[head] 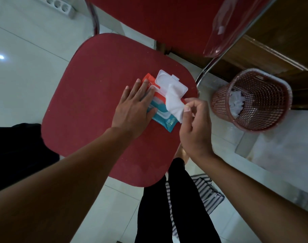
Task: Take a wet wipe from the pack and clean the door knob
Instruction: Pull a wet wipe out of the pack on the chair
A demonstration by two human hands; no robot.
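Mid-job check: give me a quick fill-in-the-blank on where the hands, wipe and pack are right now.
1. The left hand presses flat on the ____ and teal wet wipe pack.
2. The right hand pinches the white ____.
3. The pack's white plastic lid is ____.
4. The pack lies on a red ____.

Missing: orange; wet wipe; open; chair seat

The pack of wipes [164, 118] lies flat on the red chair seat [97, 95]. It is blue at the near end and orange at the far end (some of it is hidden under a hand). Its white lid [169, 81] is flipped open and points away. One white wet wipe [174, 104] sticks out of the opening, crumpled and stretched toward the right, partly out of the pack.
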